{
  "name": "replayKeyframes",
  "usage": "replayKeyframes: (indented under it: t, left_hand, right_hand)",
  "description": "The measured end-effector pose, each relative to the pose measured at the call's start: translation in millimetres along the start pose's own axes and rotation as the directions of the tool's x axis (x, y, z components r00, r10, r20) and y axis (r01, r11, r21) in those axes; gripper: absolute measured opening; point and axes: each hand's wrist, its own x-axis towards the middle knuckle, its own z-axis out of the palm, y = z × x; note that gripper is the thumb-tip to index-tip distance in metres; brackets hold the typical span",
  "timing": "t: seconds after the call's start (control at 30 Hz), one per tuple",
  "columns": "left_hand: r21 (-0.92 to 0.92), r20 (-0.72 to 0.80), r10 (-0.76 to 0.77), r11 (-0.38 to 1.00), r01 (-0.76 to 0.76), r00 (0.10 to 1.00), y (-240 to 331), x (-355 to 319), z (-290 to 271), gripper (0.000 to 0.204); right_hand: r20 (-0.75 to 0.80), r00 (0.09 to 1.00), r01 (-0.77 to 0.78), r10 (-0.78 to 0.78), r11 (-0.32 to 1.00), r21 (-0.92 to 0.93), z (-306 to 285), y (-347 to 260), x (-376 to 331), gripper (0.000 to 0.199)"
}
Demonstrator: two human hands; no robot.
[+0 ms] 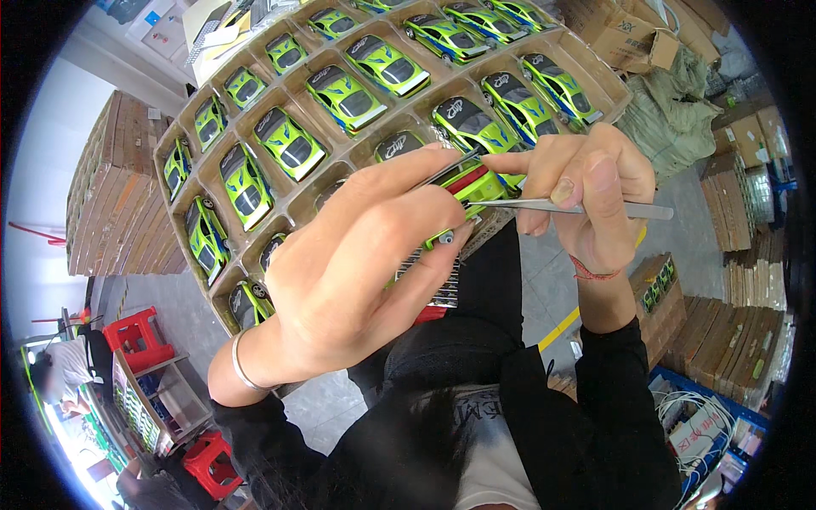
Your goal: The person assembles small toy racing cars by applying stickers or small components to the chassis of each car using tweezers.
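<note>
Between the fingers of my left hand is a green toy car with a dark red strip across it, turned so its end faces my right hand. The left fingers cover much of it. My right hand is closed around metal tweezers, and their tips touch the car's end. The right index finger reaches out to the car's upper edge. Just beyond both hands lies a brown molded tray with several green toy cars in its compartments, each with a dark front and blue trim.
Stacks of brown cardboard trays stand at the left, with more cardboard stacks at the right. Red stools are at the lower left. Open cartons and a greenish sack lie at the far right. White cables fill a blue crate.
</note>
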Motion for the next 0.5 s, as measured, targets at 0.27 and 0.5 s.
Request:
replayKeyframes:
  t: [0.27, 0.5]
  left_hand:
    - [0.044, 0.039, 0.007, 0.999, -0.009, 0.999, 3.1, -0.5, -1.6, 0.031]
    - [0.11, 0.054, -0.036, 0.993, 0.03, 0.998, 1.8, -9.0, 3.1, 0.026]
  right_hand:
    - [-0.031, 0.999, -0.04, 0.042, 0.998, 0.054, 2.2, -1.6, 0.9, 0.031]
    - [0.013, 0.996, -0.088, 0.087, 0.993, 0.077, -4.3, 10.5, -4.7, 0.026]
